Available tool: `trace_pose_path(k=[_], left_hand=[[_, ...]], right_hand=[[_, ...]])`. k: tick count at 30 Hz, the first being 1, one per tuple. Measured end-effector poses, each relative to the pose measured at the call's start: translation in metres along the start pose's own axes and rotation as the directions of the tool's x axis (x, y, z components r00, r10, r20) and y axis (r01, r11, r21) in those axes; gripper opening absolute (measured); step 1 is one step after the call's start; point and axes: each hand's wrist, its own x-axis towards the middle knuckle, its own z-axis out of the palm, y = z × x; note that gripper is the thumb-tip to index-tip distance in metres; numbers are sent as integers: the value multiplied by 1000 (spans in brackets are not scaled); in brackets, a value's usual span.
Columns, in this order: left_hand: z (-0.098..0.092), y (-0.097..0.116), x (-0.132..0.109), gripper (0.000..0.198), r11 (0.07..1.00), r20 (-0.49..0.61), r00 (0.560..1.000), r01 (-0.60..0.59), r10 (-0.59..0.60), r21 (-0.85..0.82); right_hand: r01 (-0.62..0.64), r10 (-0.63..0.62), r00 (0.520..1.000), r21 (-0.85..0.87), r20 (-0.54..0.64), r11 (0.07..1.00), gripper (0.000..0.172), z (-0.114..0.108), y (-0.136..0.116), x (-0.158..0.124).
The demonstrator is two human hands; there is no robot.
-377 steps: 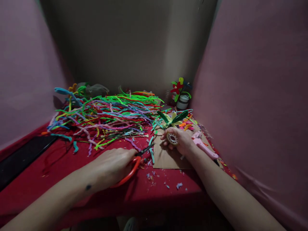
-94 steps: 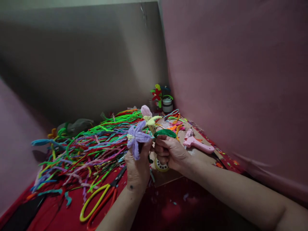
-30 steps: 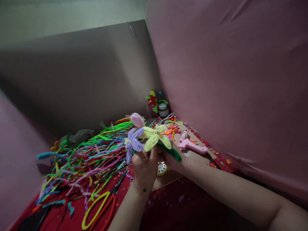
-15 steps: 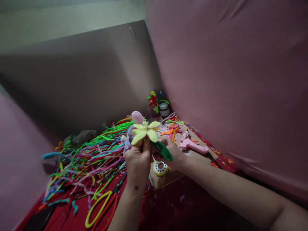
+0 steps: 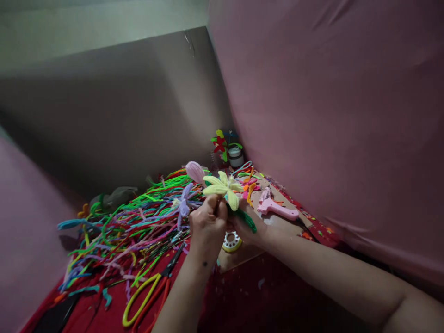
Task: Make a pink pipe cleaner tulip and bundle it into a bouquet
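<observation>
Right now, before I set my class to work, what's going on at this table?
A person's left hand grips a small bunch of fuzzy flowers in pale yellow, purple and pink. The right hand is close beside it, next to the dark green leaf, with its fingertips hidden. Scissors lie on the red cloth, a pink glue gun lies on cardboard, and loose fuzzy stems are heaped to the left.

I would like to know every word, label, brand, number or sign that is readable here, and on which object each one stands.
None: no text can be read.
White-and-yellow roll: only dark round spots around its ring, not characters.
Pink glue gun and white container: any print is too small or blurred to read.
</observation>
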Motion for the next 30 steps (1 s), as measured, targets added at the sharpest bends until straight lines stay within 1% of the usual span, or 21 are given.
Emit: trace_pose_path(k=[3,5,7,9,10,11,12,14,16,17,18,20,22,24,28,29,30], left_hand=[[0,-2,7,18,998,114,992,53,-50,-24],[0,0,5,20,996,135,988,84,-82,-9],[1,5,-5,26,994,80,991,107,-106,-8],[4,8,-18,35,989,2,992,124,-124,-86],[5,9,-23,33,978,-22,988,147,-152,-148],[7,9,-28,27,957,-13,982,180,-188,-227],[8,8,-31,23,910,36,968,247,-249,-333],[11,4,-32,21,760,121,917,384,-380,-524],[13,0,-29,26,617,180,865,465,-468,-634],[14,-1,-26,30,577,188,850,480,-492,-661],[16,-2,-24,33,553,187,844,480,-503,-681],[19,-1,-20,35,516,163,842,456,-514,-725],[22,1,-17,32,505,140,854,421,-502,-754],[23,5,-13,28,529,125,857,417,-501,-739],[21,10,-5,33,576,58,810,463,-583,-674],[20,10,-5,33,587,36,812,450,-582,-673],[20,10,-4,33,608,-4,824,414,-566,-677]], right_hand=[[-9,9,999,-5,51,1000,31,-4,-2,5],[-20,19,997,8,79,1000,31,-8,-5,8],[-33,30,996,35,89,999,29,-11,-8,11],[-65,58,996,103,64,993,23,-13,-13,12],[-87,81,996,145,47,986,19,-13,-16,12],[-113,108,993,185,36,976,16,-13,-18,12],[-140,136,990,219,32,966,15,-13,-20,11],[-175,168,985,244,49,954,15,-13,-24,9],[-184,173,983,240,66,953,15,-12,-25,7],[-182,170,983,237,67,954,15,-12,-25,7],[-175,164,984,235,64,956,15,-12,-25,7],[-162,151,986,234,65,959,19,-12,-24,7],[-160,146,986,225,76,961,24,-10,-21,8],[-184,168,981,192,97,964,26,-8,-18,7],[-224,205,966,116,159,968,27,-6,-13,3],[-217,198,965,103,169,971,26,-6,-13,2],[-207,188,966,92,176,974,26,-6,-12,1]])
